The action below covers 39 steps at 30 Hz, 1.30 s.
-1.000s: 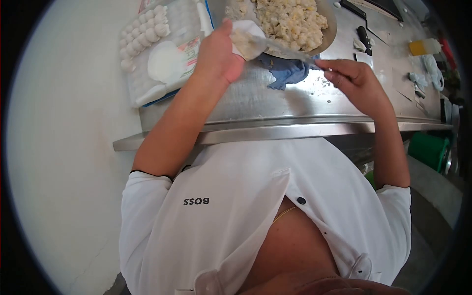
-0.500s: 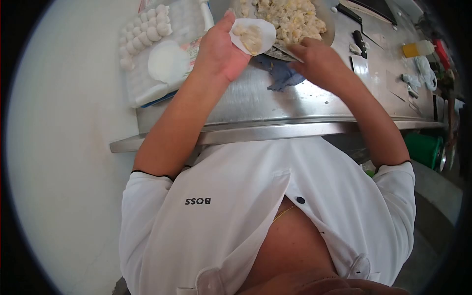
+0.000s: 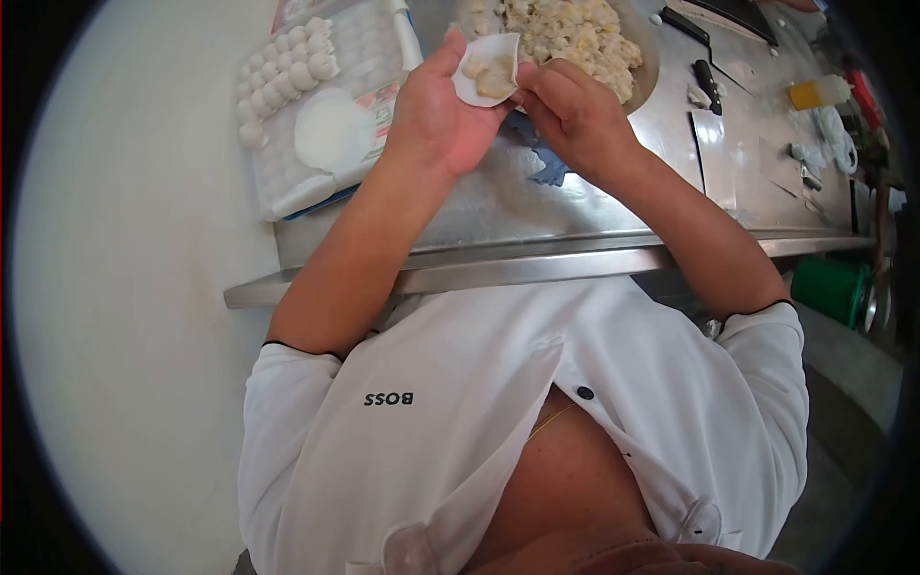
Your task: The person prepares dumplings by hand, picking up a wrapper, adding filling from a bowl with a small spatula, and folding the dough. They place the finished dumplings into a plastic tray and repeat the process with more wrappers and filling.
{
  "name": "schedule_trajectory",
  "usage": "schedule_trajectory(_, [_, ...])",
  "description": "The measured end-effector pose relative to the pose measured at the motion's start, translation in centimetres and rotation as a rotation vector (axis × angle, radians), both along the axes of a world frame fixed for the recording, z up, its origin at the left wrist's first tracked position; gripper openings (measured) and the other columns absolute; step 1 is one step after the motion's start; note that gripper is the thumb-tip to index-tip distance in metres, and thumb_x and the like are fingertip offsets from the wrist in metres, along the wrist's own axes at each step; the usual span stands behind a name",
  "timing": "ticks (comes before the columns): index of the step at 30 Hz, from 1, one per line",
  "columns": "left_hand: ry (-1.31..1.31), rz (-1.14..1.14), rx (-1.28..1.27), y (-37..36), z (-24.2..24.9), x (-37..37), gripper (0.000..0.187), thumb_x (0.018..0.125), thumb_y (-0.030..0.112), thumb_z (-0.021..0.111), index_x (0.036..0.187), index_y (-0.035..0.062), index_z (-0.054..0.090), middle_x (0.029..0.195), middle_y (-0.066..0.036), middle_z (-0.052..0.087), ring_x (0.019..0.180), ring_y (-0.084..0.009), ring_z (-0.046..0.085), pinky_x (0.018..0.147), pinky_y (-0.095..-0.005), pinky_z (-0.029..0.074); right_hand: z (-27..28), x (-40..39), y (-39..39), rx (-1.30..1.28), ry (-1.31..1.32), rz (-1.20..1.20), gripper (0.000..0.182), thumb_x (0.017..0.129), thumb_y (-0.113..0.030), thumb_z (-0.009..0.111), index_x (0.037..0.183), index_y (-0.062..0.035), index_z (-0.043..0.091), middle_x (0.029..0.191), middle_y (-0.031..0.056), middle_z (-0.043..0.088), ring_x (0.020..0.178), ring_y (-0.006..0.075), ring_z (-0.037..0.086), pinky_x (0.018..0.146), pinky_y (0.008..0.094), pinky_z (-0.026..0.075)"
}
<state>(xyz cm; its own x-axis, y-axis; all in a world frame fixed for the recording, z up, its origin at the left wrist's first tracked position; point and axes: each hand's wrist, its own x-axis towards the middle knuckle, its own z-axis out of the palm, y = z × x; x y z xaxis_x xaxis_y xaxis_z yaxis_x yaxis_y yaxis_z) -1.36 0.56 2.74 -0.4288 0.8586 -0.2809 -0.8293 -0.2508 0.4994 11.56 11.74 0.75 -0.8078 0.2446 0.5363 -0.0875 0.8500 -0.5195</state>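
Observation:
On my left hand (image 3: 436, 115) lies a round white wrapper (image 3: 470, 89), with a small mound of pale filling (image 3: 494, 79) on it. My right hand (image 3: 575, 113) pinches the wrapper's right edge, which is lifted and bent inward. Just beyond both hands is a wide metal bowl (image 3: 648, 84) heaped with chunky pale filling (image 3: 575, 43). A blue cloth (image 3: 550, 169) lies below the bowl, partly hidden by my right hand.
At the left, a tray (image 3: 278, 182) bears rows of folded dumplings (image 3: 287, 72) and a stack of white wrappers (image 3: 333, 132). Knives (image 3: 707, 84), a cleaver blade (image 3: 714, 158) and a yellow squeeze bottle (image 3: 819, 93) lie at the right of the steel table (image 3: 460, 216).
My right hand has moved left from the bowl's near edge to the wrapper and taken hold of its right edge. That edge, flat before, is now folded up.

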Motion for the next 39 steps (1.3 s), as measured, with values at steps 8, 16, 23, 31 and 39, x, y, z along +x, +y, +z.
schedule_trajectory(8, [0.309,-0.048,-0.053,-0.2,-0.2,0.4,0.038,0.095,0.024,0.056,0.122,-0.0023,0.053,0.117,-0.014,0.062,0.107,-0.0266,0.06,0.095,-0.0427,0.047,0.8,0.3,1.2,-0.293,-0.057,-0.026,0.017,0.092,-0.018,0.058,0.092,-0.0015,0.064,0.085,0.016,0.062,0.08,0.0353,0.06,0.071,0.0404,0.048])
schedule_trajectory(16, [0.541,-0.07,-0.007,0.1,-0.3,1.0,0.035,0.091,0.012,0.062,0.123,0.0006,0.052,0.114,-0.011,0.063,0.104,-0.0219,0.061,0.09,-0.0389,0.05,0.5,0.2,1.7,-0.376,-0.044,-0.04,0.019,0.091,-0.019,0.059,0.089,-0.0001,0.064,0.08,0.0176,0.06,0.077,0.0348,0.06,0.07,0.0401,0.047])
schedule_trajectory(23, [0.804,0.027,-0.087,0.3,-0.8,1.5,0.038,0.086,0.007,0.07,0.119,-0.0006,0.052,0.108,-0.008,0.064,0.097,-0.0163,0.062,0.082,-0.0312,0.052,0.4,0.2,1.9,-0.399,-0.033,-0.014,0.02,0.09,-0.02,0.059,0.088,-0.0006,0.064,0.079,0.017,0.061,0.076,0.0343,0.06,0.069,0.0399,0.047])
schedule_trajectory(31, [0.472,0.085,-0.055,0.2,-1.1,1.0,0.035,0.088,0.007,0.067,0.12,0.0023,0.053,0.109,-0.009,0.065,0.096,-0.0182,0.064,0.076,-0.0349,0.054,1.4,0.2,1.6,-0.564,-0.167,-0.202,0.027,0.085,-0.026,0.07,0.088,0.0004,0.063,0.073,0.0102,0.064,0.063,0.0189,0.058,0.059,0.034,0.047])
schedule_trajectory(39, [0.448,0.078,-0.153,0.2,-1.2,1.2,0.036,0.087,0.008,0.068,0.119,0.0035,0.054,0.106,-0.007,0.066,0.091,-0.0173,0.064,0.071,-0.0336,0.054,0.7,0.2,1.3,-0.672,-0.084,-0.015,0.02,0.088,-0.019,0.067,0.092,0.0003,0.065,0.079,0.0092,0.064,0.07,0.0177,0.059,0.065,0.0325,0.047])
